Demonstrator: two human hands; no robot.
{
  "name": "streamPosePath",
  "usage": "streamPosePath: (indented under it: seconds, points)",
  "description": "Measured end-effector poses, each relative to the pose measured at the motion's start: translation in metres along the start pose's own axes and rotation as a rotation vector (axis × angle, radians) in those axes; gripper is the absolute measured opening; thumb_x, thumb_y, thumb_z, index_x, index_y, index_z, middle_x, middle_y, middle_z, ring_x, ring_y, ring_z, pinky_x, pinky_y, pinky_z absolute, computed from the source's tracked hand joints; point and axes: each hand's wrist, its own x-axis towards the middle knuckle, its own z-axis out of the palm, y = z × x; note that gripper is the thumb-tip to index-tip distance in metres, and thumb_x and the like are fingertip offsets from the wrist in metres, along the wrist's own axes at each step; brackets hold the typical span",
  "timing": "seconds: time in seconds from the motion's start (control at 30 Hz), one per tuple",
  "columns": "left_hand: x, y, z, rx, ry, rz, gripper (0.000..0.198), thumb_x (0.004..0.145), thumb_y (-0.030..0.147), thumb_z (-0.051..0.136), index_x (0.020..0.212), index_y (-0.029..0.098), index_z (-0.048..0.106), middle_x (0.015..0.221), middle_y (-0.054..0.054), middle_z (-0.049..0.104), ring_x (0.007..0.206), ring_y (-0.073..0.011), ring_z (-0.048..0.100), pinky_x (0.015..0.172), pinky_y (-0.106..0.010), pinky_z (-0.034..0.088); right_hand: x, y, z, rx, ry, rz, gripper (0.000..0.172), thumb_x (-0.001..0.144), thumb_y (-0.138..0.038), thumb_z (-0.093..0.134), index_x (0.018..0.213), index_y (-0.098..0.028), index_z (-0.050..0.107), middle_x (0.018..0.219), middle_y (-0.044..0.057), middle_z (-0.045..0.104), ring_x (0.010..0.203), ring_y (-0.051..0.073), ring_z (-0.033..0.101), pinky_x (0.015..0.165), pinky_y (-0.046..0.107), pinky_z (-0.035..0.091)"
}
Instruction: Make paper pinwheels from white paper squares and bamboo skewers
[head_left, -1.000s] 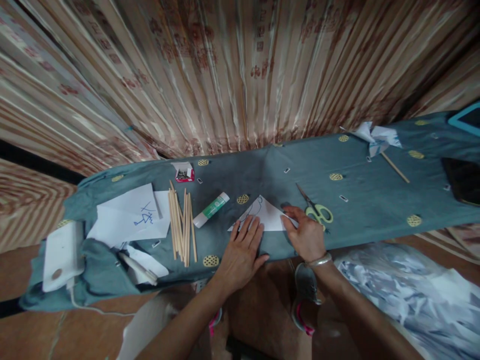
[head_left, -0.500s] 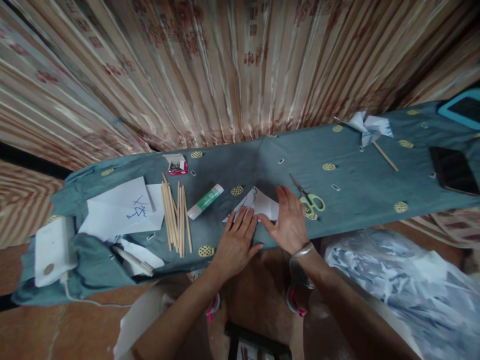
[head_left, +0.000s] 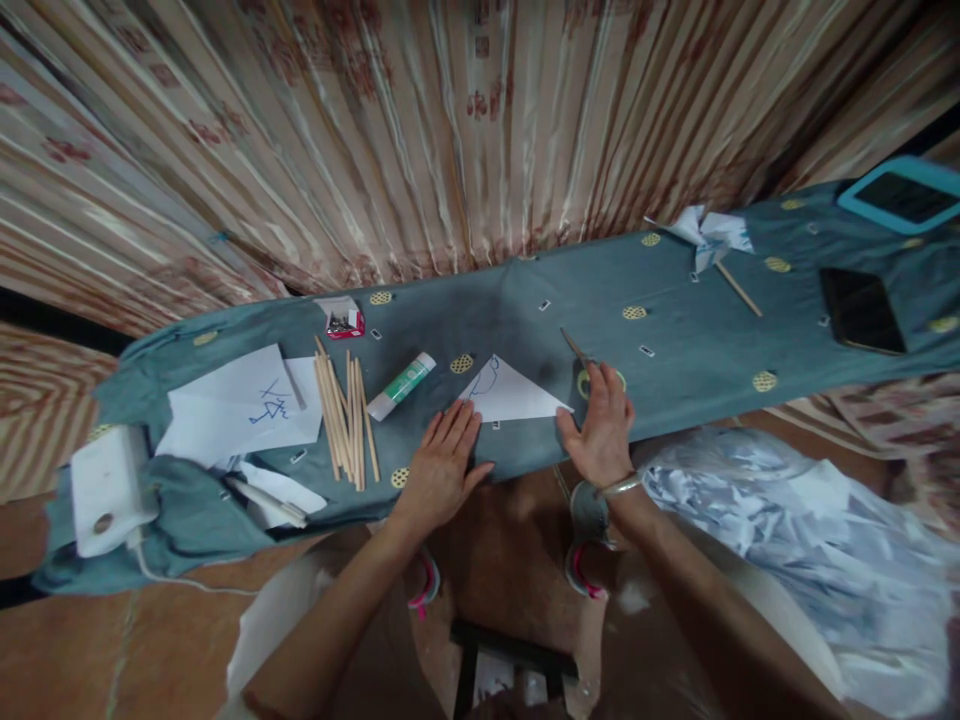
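Paper (head_left: 510, 395) flat on counter (head_left: 697, 350), left corner under left grip (head_left: 439, 470).
Both grips unclenched; right grip (head_left: 602, 430) spans right corner and scissors (head_left: 576, 347). Risk: a sideways nudge there might skew the paper.

Paper triangle (head_left: 516, 392): matt, smooth, folded. Worktop (head_left: 487, 305): covered in matt cloth, creased at left. Sticks (head_left: 358, 425): bare wood, smooth. Glue stick (head_left: 403, 386): plastic, slight sheen. Scissors (head_left: 577, 350): metal blades, plastic-looking handles. Pinwheel (head_left: 709, 235): paper, on wooden stick (head_left: 739, 288). Bag (head_left: 787, 540): crinkled, shiny plastic. Curtain (head_left: 450, 150): pleated cloth, satiny sheen. Bangle (head_left: 622, 486): smooth, silvery metal.
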Motion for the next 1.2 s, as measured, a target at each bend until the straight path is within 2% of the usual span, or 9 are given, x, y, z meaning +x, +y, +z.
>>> streamPosePath:
  seconds: [0.17, 0.37, 0.57, 0.73, 0.9, 1.03, 1.2]
  points:
    - [-0.025, -0.013, -0.007, 0.018, 0.041, -0.050, 0.058, 0.093, 0.041, 0.044, 0.141, 0.009, 0.036, 0.147, -0.019, 0.042, 0.140, -0.0289, 0.034, 0.110, -0.049, 0.036, 0.001, 0.013, -0.001, 0.029, 0.022, 0.025, 0.062, 0.086, -0.031, 0.044, 0.144, -0.015, 0.028, 0.146, 0.021, 0.037, 0.137, 0.032, 0.033, 0.105, 0.054, 0.031]
    - [-0.042, -0.019, -0.009, 0.075, 0.095, -0.114, 0.060, 0.092, 0.039, 0.047, 0.144, 0.013, 0.032, 0.145, -0.017, 0.045, 0.137, -0.0291, 0.039, 0.108, -0.051, 0.038, 0.002, 0.013, 0.001, 0.090, 0.059, 0.000, 0.056, 0.087, -0.028, 0.044, 0.141, -0.017, 0.036, 0.145, 0.020, 0.039, 0.136, 0.033, 0.035, 0.103, 0.057, 0.033]
    - [-0.042, -0.017, -0.010, 0.106, 0.090, -0.109, 0.060, 0.092, 0.037, 0.047, 0.144, 0.011, 0.032, 0.146, -0.018, 0.043, 0.138, -0.0279, 0.038, 0.108, -0.050, 0.038, 0.013, -0.004, -0.007, 0.191, -0.007, -0.106, 0.039, 0.093, -0.026, 0.036, 0.125, -0.019, 0.057, 0.137, 0.015, 0.051, 0.128, 0.028, 0.044, 0.103, 0.053, 0.035]
    - [-0.042, -0.016, -0.012, 0.105, 0.078, -0.109, 0.057, 0.092, 0.037, 0.048, 0.141, 0.010, 0.036, 0.146, -0.018, 0.044, 0.137, -0.0276, 0.038, 0.108, -0.049, 0.038, 0.018, -0.026, -0.002, 0.183, -0.134, -0.156, 0.029, 0.088, -0.037, 0.052, 0.102, -0.017, 0.067, 0.133, 0.017, 0.055, 0.122, 0.032, 0.049, 0.096, 0.051, 0.040]
    - [-0.042, -0.015, -0.013, 0.108, 0.062, -0.107, 0.057, 0.092, 0.037, 0.048, 0.141, 0.008, 0.037, 0.146, -0.019, 0.043, 0.138, -0.0282, 0.037, 0.109, -0.049, 0.037, 0.020, -0.030, 0.008, 0.261, -0.125, -0.084, 0.012, 0.083, -0.026, 0.056, 0.079, -0.020, 0.065, 0.126, 0.014, 0.060, 0.118, 0.031, 0.054, 0.095, 0.049, 0.042]
    - [-0.042, -0.015, -0.013, 0.086, 0.070, -0.125, 0.059, 0.092, 0.037, 0.048, 0.142, 0.010, 0.034, 0.146, -0.019, 0.043, 0.139, -0.0276, 0.036, 0.109, -0.050, 0.037, 0.021, -0.021, 0.009, 0.324, -0.103, -0.102, 0.011, 0.082, -0.025, 0.054, 0.075, -0.020, 0.061, 0.120, 0.015, 0.063, 0.118, 0.030, 0.055, 0.097, 0.049, 0.043]
    - [-0.043, -0.015, -0.012, 0.066, 0.075, -0.132, 0.058, 0.092, 0.038, 0.047, 0.142, 0.011, 0.035, 0.147, -0.020, 0.042, 0.139, -0.0278, 0.036, 0.109, -0.050, 0.036, 0.022, -0.005, 0.000, 0.364, -0.059, -0.064, 0.018, 0.085, -0.033, 0.050, 0.075, -0.021, 0.059, 0.115, 0.016, 0.065, 0.111, 0.029, 0.060, 0.096, 0.049, 0.045]
